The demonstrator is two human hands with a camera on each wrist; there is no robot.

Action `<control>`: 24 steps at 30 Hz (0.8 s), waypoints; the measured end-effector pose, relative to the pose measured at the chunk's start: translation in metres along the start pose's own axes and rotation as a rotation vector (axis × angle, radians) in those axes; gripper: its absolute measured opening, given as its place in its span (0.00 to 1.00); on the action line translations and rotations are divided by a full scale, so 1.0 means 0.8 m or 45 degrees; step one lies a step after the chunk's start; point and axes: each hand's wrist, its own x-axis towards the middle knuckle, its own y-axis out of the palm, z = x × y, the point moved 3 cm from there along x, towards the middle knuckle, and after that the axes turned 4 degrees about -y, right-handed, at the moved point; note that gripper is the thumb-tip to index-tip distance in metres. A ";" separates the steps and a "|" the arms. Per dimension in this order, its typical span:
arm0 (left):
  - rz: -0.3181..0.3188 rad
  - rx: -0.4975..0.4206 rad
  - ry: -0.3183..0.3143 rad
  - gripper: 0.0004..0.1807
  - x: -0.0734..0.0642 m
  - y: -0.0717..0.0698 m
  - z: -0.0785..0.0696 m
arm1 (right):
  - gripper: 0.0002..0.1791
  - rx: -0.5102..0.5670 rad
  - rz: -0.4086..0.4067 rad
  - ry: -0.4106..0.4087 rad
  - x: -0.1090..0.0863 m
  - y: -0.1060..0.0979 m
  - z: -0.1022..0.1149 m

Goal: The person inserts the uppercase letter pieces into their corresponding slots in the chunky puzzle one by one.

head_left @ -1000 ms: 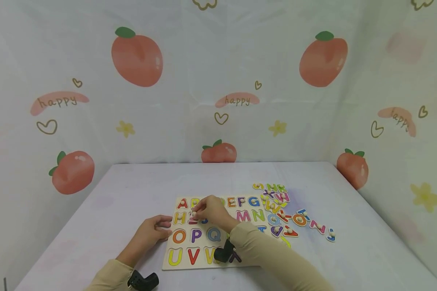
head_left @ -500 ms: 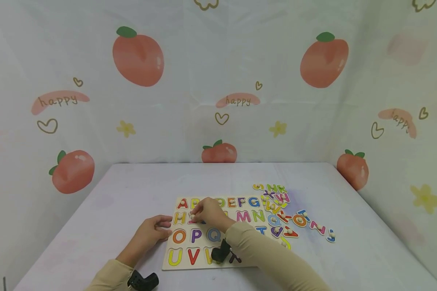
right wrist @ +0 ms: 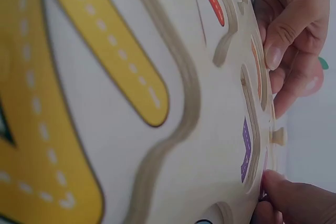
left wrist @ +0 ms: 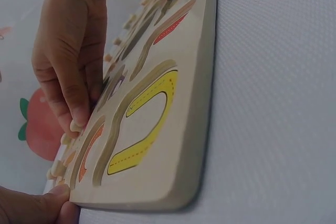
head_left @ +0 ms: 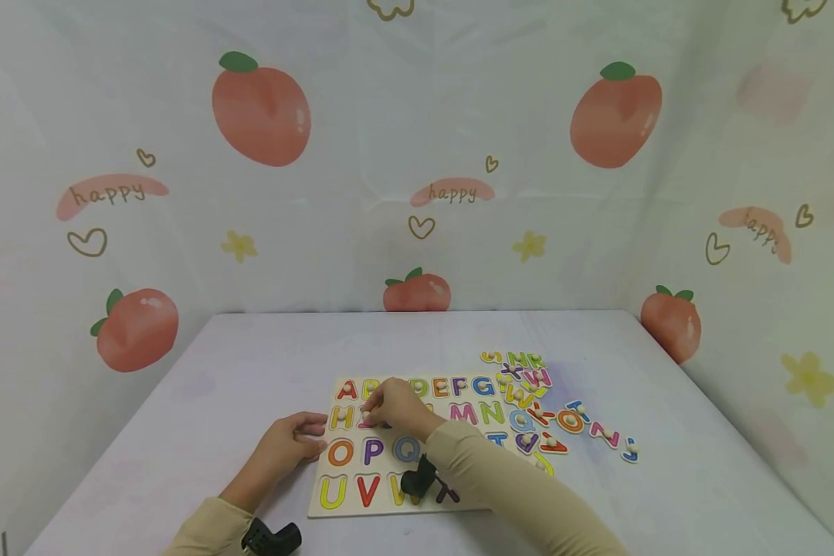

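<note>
A wooden alphabet puzzle board [head_left: 382, 506] lies on the table. My right hand [head_left: 399, 407] is over its second row, pinching the knob of a pink letter piece [head_left: 367, 418] just right of the H. In the left wrist view, the fingertips of my right hand [left wrist: 73, 72] meet on a small knob [left wrist: 76, 127]. My left hand [head_left: 285, 446] touches the board's left edge near the H and O. The right wrist view has the left thumb against that edge. My right hand hides several letters in the second row.
Loose knobbed letter pieces lie right of the board, including an orange O [head_left: 570, 421], a pink N [head_left: 605, 434] and a blue J [head_left: 629, 449]. Some pieces overlap the board's right side. A printed cloth backdrop [head_left: 347, 232] rises behind the table.
My right hand has shifted slightly left and down with the pink letter piece, bringing it lower over the spot beside the H. My left hand has stayed at the board's edge.
</note>
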 end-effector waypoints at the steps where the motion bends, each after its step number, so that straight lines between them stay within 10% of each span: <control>1: 0.003 0.001 0.002 0.25 0.000 0.000 0.000 | 0.02 0.004 0.000 0.004 0.000 0.000 0.000; 12: -0.006 0.006 0.005 0.24 0.000 0.001 0.000 | 0.13 0.073 0.004 0.015 -0.003 -0.015 -0.010; 24: 0.012 -0.002 0.015 0.25 -0.001 0.000 0.000 | 0.15 0.134 -0.219 0.018 -0.019 -0.119 -0.064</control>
